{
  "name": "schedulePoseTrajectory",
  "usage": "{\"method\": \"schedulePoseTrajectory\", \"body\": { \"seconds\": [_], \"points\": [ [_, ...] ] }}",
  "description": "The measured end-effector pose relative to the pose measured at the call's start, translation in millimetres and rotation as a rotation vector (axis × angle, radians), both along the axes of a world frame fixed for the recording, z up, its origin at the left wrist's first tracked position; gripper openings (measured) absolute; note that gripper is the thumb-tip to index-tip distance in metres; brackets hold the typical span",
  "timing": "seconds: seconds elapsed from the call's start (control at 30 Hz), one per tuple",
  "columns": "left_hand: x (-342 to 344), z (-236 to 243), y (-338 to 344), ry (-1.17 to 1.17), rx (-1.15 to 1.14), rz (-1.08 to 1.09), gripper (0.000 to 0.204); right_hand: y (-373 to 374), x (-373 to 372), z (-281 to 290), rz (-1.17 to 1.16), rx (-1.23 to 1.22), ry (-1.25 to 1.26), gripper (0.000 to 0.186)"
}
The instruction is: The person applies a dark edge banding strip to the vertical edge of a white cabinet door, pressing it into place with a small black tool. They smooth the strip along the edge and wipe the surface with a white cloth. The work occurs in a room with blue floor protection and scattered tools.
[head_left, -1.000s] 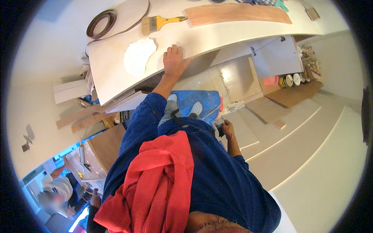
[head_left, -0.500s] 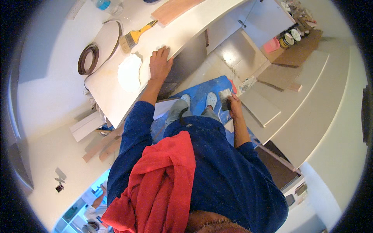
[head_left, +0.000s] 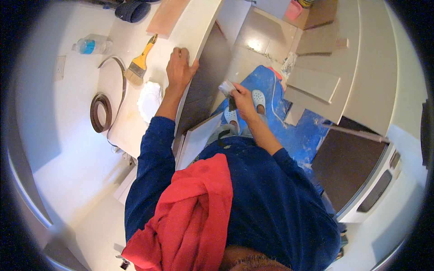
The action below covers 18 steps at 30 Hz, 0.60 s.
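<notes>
My left hand [head_left: 179, 72] lies on the front edge of the white countertop [head_left: 178, 34], holding nothing, its fingers slightly bent. Over the floor gap, my right hand [head_left: 244, 103] is closed round what looks like a putty knife [head_left: 225, 87], its wide end smeared whitish. A dark part sticks out below the fingers; the rest is hidden in my grip. Beside my left wrist sits a bright white mass [head_left: 150, 100], too overexposed to make out. Just beyond it lies a paintbrush [head_left: 141, 62] with a yellow handle.
A dark coil of edging strip [head_left: 100, 113], a plastic bottle [head_left: 92, 46] and a pinkish board [head_left: 167, 18] are on the counter. Pale panels [head_left: 312, 86] are stacked at right. Blue sheeting [head_left: 266, 81] covers the floor under my feet. A white board [head_left: 199, 135] leans beside my legs.
My view has turned and shifted toward the right. My right hand, still gripping the putty knife, has come inward and closer to the counter. My left hand stays on the counter edge.
</notes>
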<state>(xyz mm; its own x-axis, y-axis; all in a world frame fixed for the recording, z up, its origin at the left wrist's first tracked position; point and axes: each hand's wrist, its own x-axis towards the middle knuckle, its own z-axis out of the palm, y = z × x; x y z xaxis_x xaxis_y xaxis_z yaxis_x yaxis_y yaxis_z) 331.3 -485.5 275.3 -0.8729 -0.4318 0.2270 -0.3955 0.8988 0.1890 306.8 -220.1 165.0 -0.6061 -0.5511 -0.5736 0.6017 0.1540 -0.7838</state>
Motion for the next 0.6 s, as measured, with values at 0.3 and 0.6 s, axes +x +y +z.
{"method": "schedulePoseTrajectory", "body": {
  "seconds": [0.3, 0.6],
  "points": [
    [-7, -28, -56, 0.16, -0.017, -0.162, 0.035, -108, 32, 33, -0.364, 0.03, 0.751, 0.035],
    [-5, -35, -57, 0.275, -0.014, -0.212, 0.038, -164, 77, 42, -0.445, 0.018, 0.815, 0.05]
  ]
}}
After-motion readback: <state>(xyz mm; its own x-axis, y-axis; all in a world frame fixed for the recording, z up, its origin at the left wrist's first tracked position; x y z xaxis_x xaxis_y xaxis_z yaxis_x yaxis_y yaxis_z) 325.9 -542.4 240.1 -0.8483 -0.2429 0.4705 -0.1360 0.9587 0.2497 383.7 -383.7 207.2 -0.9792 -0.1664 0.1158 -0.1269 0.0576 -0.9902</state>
